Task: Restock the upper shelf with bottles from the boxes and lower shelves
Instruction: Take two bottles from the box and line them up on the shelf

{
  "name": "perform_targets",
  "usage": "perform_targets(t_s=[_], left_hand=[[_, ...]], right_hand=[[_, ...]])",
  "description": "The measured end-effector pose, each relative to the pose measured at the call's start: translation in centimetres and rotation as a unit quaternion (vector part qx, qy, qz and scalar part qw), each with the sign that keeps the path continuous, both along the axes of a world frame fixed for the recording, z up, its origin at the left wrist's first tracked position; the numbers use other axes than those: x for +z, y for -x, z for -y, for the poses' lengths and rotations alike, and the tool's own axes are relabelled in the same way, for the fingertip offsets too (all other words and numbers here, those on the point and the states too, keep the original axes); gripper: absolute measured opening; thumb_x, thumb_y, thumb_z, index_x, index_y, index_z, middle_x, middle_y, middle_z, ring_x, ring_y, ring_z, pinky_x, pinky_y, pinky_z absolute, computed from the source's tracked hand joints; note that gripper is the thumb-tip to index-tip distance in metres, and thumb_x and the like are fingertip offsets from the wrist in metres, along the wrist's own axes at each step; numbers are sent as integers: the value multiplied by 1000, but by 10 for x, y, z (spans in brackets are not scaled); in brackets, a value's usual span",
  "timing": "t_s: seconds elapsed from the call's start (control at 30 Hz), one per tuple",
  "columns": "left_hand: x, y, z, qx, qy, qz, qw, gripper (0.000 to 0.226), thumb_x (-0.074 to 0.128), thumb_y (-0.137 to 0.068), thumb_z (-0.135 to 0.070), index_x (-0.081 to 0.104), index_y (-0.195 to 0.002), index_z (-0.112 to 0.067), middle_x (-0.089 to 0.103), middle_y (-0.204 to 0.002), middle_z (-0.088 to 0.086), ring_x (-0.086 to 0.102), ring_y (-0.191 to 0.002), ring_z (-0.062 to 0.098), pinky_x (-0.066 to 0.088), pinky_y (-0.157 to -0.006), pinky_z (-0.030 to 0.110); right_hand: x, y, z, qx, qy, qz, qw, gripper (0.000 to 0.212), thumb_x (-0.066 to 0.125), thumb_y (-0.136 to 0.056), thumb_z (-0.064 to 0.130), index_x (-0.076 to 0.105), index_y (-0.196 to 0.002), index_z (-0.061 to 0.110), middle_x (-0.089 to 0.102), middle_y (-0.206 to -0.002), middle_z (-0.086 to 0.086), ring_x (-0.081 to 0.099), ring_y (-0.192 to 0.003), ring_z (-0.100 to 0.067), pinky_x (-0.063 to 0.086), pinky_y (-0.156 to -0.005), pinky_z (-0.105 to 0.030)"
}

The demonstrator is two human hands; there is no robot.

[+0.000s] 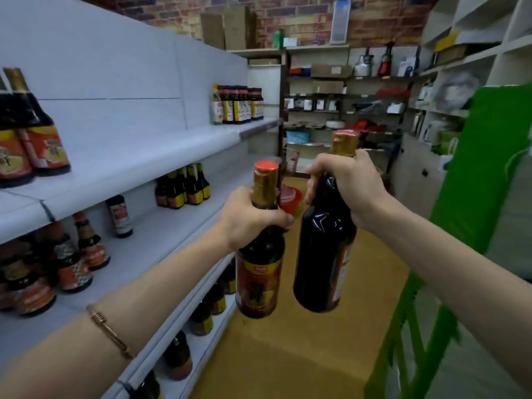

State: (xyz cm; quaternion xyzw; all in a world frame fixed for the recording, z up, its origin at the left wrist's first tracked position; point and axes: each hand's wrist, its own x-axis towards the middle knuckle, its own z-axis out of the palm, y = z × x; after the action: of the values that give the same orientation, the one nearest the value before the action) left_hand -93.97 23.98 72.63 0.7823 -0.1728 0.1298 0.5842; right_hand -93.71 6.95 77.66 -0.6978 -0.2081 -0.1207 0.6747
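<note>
My left hand point(247, 217) grips the neck of a dark sauce bottle point(259, 277) with a red and yellow label and a red cap. My right hand point(345, 185) grips the neck of a second dark bottle point(322, 260), its label turned to the right. Both bottles hang upright in the aisle, side by side, away from the shelves. The upper white shelf point(149, 151) on the left carries two like bottles point(28, 139) at its near end and a group of bottles point(239, 106) at its far end, with a bare stretch between.
Lower shelves on the left hold more sauce bottles point(184, 187) and jars point(72, 266). A green metal frame point(472, 226) stands on the right of the aisle. A red basin point(292, 200) sits on the yellow floor ahead. Stocked racks line the back wall.
</note>
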Motion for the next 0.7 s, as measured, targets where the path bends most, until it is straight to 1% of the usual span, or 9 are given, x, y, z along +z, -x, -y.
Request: perform_targets(t_s=[0.1, 0.17, 0.23, 0.33, 0.4, 0.47, 0.57, 0.63, 0.7], left_hand=[[3, -36, -1, 44, 10, 0, 999, 24, 77, -46, -34, 69, -51, -13, 69, -70, 21, 66, -76, 45, 50, -82, 59], [5, -56, -11, 74, 3, -2, 997, 26, 76, -46, -34, 68, -50, -10, 68, -70, 24, 65, -75, 46, 50, -81, 62], [8, -74, -25, 105, -9, -5, 994, 36, 77, -46, -35, 65, -52, -2, 66, -70, 29, 64, -74, 48, 49, -80, 64], [12, -98, -50, 154, -5, -8, 988, 36, 77, -47, -34, 65, -55, -1, 65, -72, 31, 64, -77, 50, 49, -82, 64], [16, -113, -68, 180, -13, -9, 984, 31, 75, -47, -35, 66, -55, -6, 68, -72, 27, 66, -75, 43, 52, -83, 55], [20, -128, -86, 197, -20, -5, 980, 26, 74, -48, -35, 70, -55, -11, 71, -72, 20, 68, -70, 31, 54, -78, 46], [29, -150, -113, 217, -24, 11, 976, 21, 75, -50, -28, 72, -57, -8, 72, -67, 13, 67, -65, 21, 53, -69, 32], [38, -168, -134, 243, -22, 18, 970, 18, 76, -50, -28, 71, -54, -11, 71, -68, 16, 68, -65, 27, 54, -68, 33], [47, -185, -154, 273, -21, 39, 961, 21, 75, -48, -32, 69, -53, -12, 71, -72, 22, 67, -72, 39, 54, -75, 43]], right_hand=[[4, -56, -3, 38, 11, 19, 999, 23, 63, -74, 9, 59, -54, -2, 58, -51, -15, 57, -48, -27, 48, -59, -36], [6, -87, -15, 76, 7, 25, 997, 22, 63, -77, 5, 59, -57, -4, 58, -51, -15, 56, -46, -26, 48, -56, -33], [6, -115, -30, 108, 6, 24, 994, 29, 61, -79, 3, 59, -50, 1, 58, -50, -14, 56, -46, -25, 47, -58, -34], [8, -155, -62, 169, -7, 15, 986, 35, 60, -79, 3, 58, -44, 6, 58, -49, -14, 55, -48, -27, 47, -63, -38], [11, -178, -86, 206, 0, 14, 979, 31, 61, -75, 7, 58, -44, 5, 59, -49, -15, 55, -50, -28, 47, -64, -39], [14, -201, -110, 236, 4, 11, 972, 26, 61, -66, 15, 57, -42, 8, 59, -48, -15, 55, -50, -28, 46, -63, -38], [24, -233, -144, 275, -6, 13, 961, 23, 61, -62, 16, 56, -40, 12, 57, -47, -13, 54, -47, -28, 46, -60, -35], [32, -255, -166, 301, -19, 14, 953, 25, 62, -66, 12, 56, -42, 11, 56, -47, -13, 54, -46, -28, 47, -57, -34], [39, -276, -190, 328, -27, 18, 944, 28, 61, -72, 7, 55, -45, 8, 55, -49, -14, 54, -48, -28, 47, -57, -34]])
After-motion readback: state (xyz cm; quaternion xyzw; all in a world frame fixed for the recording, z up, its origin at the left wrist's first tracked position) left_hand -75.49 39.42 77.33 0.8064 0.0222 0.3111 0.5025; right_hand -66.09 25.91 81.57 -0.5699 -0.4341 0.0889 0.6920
